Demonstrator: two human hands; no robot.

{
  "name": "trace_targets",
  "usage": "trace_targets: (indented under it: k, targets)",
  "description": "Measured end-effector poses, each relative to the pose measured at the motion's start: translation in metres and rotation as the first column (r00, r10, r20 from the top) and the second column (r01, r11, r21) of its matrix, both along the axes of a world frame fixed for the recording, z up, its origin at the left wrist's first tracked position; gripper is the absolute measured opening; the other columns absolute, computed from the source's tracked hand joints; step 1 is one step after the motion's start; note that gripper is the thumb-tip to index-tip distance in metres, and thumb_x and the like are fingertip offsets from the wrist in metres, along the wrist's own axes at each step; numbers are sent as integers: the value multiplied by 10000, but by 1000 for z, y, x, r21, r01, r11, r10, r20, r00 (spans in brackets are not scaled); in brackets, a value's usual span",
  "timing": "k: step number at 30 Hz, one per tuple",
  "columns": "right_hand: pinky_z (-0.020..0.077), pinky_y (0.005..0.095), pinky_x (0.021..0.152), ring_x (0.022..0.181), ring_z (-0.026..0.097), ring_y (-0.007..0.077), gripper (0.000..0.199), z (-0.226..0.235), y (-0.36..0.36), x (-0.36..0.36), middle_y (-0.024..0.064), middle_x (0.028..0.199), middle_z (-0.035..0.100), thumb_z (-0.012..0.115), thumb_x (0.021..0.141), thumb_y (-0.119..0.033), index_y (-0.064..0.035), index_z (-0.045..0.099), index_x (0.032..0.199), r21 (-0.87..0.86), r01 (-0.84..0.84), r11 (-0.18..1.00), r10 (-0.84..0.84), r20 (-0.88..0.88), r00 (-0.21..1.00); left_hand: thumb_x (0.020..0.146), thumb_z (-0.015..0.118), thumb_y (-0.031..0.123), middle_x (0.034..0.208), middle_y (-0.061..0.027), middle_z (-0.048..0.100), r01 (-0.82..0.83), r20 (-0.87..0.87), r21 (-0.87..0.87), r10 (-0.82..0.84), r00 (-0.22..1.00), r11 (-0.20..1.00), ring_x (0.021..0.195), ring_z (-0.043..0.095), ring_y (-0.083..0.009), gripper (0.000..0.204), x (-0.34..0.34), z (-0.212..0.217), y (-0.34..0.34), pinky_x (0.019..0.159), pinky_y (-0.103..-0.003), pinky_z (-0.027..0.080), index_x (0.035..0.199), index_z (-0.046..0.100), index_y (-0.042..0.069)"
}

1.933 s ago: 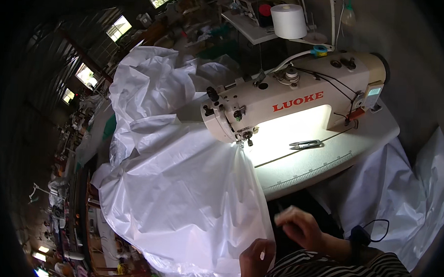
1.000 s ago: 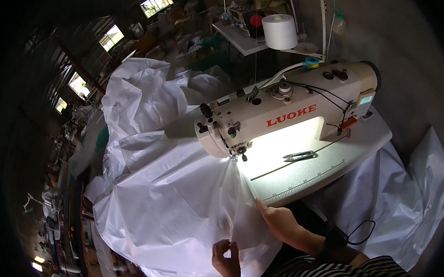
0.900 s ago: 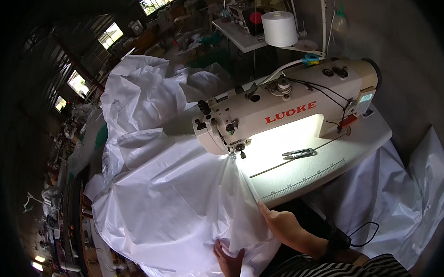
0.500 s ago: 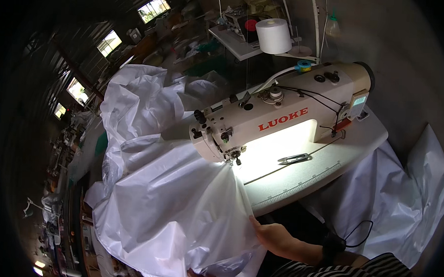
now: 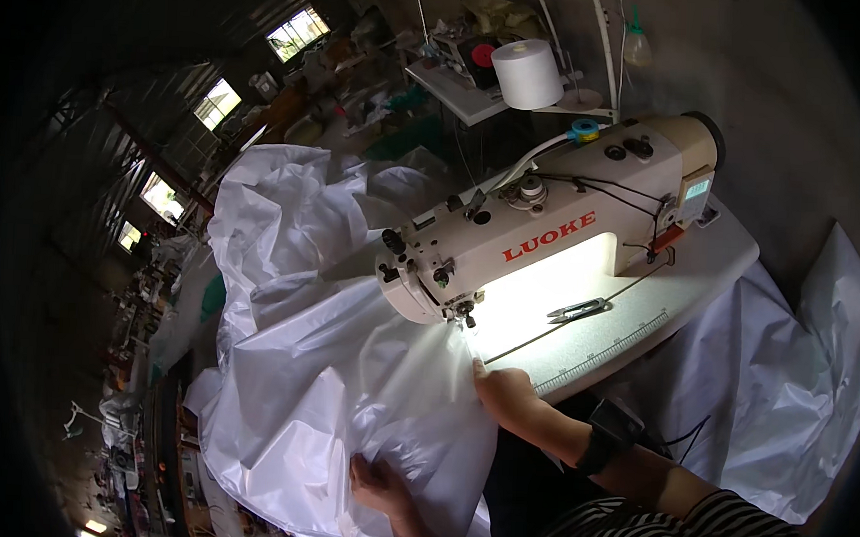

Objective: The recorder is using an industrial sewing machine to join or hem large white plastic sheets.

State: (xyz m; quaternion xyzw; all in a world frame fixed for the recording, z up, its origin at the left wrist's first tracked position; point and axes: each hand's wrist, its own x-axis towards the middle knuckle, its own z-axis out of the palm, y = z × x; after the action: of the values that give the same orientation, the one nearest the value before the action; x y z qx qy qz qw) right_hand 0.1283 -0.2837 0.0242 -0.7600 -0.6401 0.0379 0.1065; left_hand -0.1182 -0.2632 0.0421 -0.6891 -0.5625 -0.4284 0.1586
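Note:
A large sheet of shiny white fabric (image 5: 314, 398) drapes in folds over the left of the sewing machine (image 5: 557, 212), with one edge under the presser foot (image 5: 466, 320). My right hand (image 5: 504, 392) is closed on the fabric's right edge, just in front of the needle area, fingertips pinching it at the table. Lower down, my left hand (image 5: 382, 489) grips the sheet with curled fingers, bunching it a little; some of its fingers are hidden. The machine's lamp lights the bed, where small thread snips (image 5: 579, 311) lie.
A white thread cone (image 5: 527, 74) stands behind the machine. More white fabric (image 5: 761, 379) hangs at the right of the table. A ruler scale (image 5: 604, 350) runs along the table's front edge. Another worktable (image 5: 457, 92) is at the back, with cluttered shelving to the left.
My right hand has slid up the fabric edge toward the needle. My left hand has come up from the lower edge onto the sheet. The view has shifted slightly.

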Motion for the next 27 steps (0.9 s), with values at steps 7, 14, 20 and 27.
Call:
trace_targets:
  k: [7, 14, 20, 27]
  targets:
    - [463, 310, 436, 581, 662, 178, 546, 5, 29, 12, -2, 675, 660, 532, 907, -100, 18, 414, 1426, -59, -6, 998, 13, 125, 992, 732, 595, 23, 846, -216, 628, 71, 34, -180, -66, 997, 981, 748, 604, -440, 179, 30, 21, 27, 639, -507, 471, 909, 596, -5]
    - [456, 294, 426, 538, 642, 164, 502, -1, 9, 6, -11, 638, 639, 535, 869, -72, 5, 507, 1364, 12, 1, 1000, -3, 144, 990, 761, 634, 41, 869, -226, 626, 124, 80, -213, -109, 991, 969, 778, 600, -444, 178, 38, 34, 42, 681, -510, 460, 927, 593, -8]
    - [485, 304, 453, 569, 667, 183, 481, -2, 22, 10, 14, 659, 661, 538, 874, -58, 7, 515, 1349, 37, 7, 999, -10, 87, 996, 753, 633, 59, 826, -232, 616, 179, 101, -158, -164, 981, 971, 762, 588, -451, 156, 40, 31, 67, 677, -514, 452, 888, 584, -2]
    - [498, 308, 467, 584, 677, 198, 493, 2, 23, 10, 34, 675, 673, 544, 870, -47, 20, 501, 1357, 8, 8, 1000, -9, 90, 996, 761, 641, 102, 739, -237, 589, 149, 74, -215, -136, 988, 965, 716, 574, -459, 150, 42, 19, 101, 653, -534, 430, 835, 571, -8]
